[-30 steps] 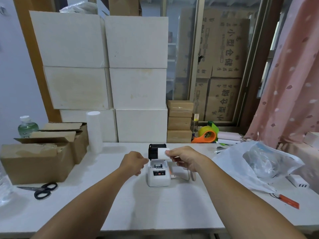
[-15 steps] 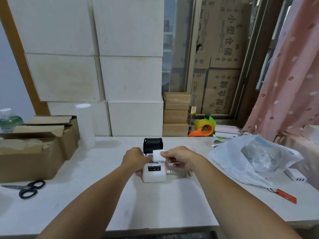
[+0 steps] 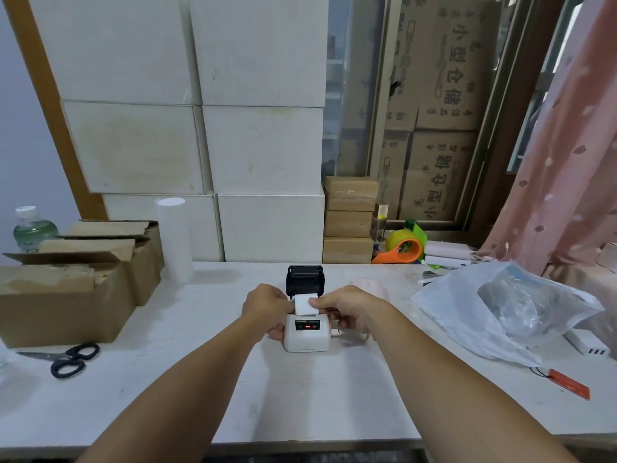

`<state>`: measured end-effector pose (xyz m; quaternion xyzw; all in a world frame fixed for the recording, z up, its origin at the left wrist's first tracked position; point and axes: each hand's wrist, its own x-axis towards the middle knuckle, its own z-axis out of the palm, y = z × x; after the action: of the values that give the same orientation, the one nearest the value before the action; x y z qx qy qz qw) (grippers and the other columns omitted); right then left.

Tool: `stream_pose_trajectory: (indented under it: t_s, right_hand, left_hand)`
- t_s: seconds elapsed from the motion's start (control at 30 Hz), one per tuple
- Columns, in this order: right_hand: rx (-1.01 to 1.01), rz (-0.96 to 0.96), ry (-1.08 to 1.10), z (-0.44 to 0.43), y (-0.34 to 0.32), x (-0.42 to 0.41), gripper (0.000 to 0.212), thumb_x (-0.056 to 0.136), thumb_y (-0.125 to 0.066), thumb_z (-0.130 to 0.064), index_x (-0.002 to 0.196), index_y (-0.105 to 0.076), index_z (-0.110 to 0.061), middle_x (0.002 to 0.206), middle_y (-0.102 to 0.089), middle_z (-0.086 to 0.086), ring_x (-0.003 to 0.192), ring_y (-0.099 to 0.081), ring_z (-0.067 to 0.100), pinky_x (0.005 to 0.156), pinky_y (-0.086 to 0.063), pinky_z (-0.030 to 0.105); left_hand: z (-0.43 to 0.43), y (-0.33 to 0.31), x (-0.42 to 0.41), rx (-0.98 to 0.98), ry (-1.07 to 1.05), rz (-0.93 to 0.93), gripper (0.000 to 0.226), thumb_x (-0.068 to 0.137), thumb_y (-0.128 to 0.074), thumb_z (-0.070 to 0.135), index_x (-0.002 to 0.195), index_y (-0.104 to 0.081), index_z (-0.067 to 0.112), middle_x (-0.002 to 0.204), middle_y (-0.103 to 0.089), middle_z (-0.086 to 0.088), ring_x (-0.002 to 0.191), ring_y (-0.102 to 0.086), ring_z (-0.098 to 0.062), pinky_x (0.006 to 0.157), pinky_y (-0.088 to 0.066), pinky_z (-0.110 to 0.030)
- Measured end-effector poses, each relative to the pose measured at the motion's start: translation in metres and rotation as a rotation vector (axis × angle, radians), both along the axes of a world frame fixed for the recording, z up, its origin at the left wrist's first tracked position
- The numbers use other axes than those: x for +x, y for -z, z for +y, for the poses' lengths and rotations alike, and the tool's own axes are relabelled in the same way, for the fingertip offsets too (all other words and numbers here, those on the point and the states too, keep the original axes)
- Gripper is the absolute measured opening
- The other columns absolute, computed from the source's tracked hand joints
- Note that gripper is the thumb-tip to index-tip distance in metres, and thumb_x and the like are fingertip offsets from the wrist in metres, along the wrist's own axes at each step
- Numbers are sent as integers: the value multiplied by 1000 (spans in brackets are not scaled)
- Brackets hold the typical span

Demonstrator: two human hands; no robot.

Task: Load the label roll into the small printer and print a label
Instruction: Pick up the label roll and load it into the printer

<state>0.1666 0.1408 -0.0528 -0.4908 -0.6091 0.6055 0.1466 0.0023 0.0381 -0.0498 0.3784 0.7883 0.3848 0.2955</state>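
The small white printer (image 3: pixel 305 338) stands mid-table with its black lid (image 3: pixel 304 278) flipped up at the back. A white label roll (image 3: pixel 303 303) sits in the open bay, just above the button panel. My right hand (image 3: pixel 347 307) pinches the roll's right end from the right side. My left hand (image 3: pixel 267 307) wraps the printer's left side, fingers touching the roll's left end. The roll's lower half is hidden inside the bay.
Open cardboard boxes (image 3: pixel 66 282) and scissors (image 3: pixel 68 359) lie at left, with a tall white roll (image 3: pixel 173 240) behind. A plastic bag (image 3: pixel 507 309), orange tape dispenser (image 3: pixel 402 250) and orange tag (image 3: pixel 567 388) sit at right. White cartons (image 3: pixel 260 145) stack at the table's back.
My right hand has lowered the label roll from above the printer down into the open bay. My left hand has closed onto the printer's left side. The view has tilted down slightly.
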Motion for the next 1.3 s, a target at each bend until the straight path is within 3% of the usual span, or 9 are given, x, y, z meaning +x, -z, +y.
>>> stream_pose_trajectory:
  t_s: [0.13,0.3,0.43,0.57,0.7,0.83,0.97,1.17,1.3]
  right_hand:
    - [78,-70,-23,-2,-6,-3,22,83,-90,-24,92,-75,-11,80,-67,2,62,-50,14,53,-39,26]
    - [148,-164,-26,1,-2,-1,43,83,-90,-29,116,-78,-4,92,-63,1,78,-54,17,64,-39,30]
    - [192,-165,-49,3,4,-3,47,81,-92,-31,119,-79,-8,104,-68,2,80,-55,12,65,-41,29]
    - [241,-198,-61,5,5,-6,48,78,-94,-34,117,-79,-8,114,-72,5,79,-57,13,69,-44,31]
    - [248,-183,-38,4,5,-5,43,80,-92,-31,111,-80,-4,86,-66,1,69,-54,13,61,-41,28]
    - [262,-138,-46,-1,7,-3,21,85,-89,-24,90,-78,-8,67,-58,-1,58,-51,12,55,-42,23]
    - [323,-80,-99,-6,13,-1,22,86,-88,-26,77,-78,-8,68,-62,4,67,-56,19,65,-48,27]
    - [432,-107,-85,-8,14,-1,27,85,-88,-28,69,-71,-15,63,-60,-2,60,-56,17,59,-50,27]
    - [474,-134,-77,-10,11,1,28,83,-89,-35,97,-76,-14,88,-70,0,73,-65,15,64,-54,28]
  left_hand:
    - [0,2,1,13,-28,-24,16,81,-70,11,94,-78,4,80,-74,-11,54,-71,-30,43,-51,-24]
    - [-1,5,0,24,-56,-119,9,84,-69,7,90,-74,3,78,-70,-8,39,-65,-22,36,-46,-21]
    - [1,10,-3,38,-85,-201,10,87,-68,6,94,-73,9,93,-73,-15,52,-70,-29,51,-64,-39]
    - [3,15,-3,61,-84,-222,8,86,-67,7,91,-73,9,96,-73,-17,63,-70,-35,66,-67,-52]
    - [2,14,-2,60,-78,-214,10,86,-68,9,96,-73,10,97,-75,-18,72,-76,-37,67,-67,-53]
    - [2,15,-4,55,-87,-231,13,89,-67,14,100,-73,8,96,-75,-17,70,-75,-35,69,-68,-51]
    - [5,18,-3,66,-119,-219,22,93,-68,30,95,-72,8,91,-73,-15,73,-73,-33,75,-67,-48]
    - [14,19,0,84,-92,-111,33,84,-79,40,99,-74,11,87,-69,-7,70,-62,-25,62,-57,-32]
    - [15,19,3,56,-77,-12,39,78,-81,45,100,-69,15,93,-71,-5,80,-67,-26,77,-62,-41]
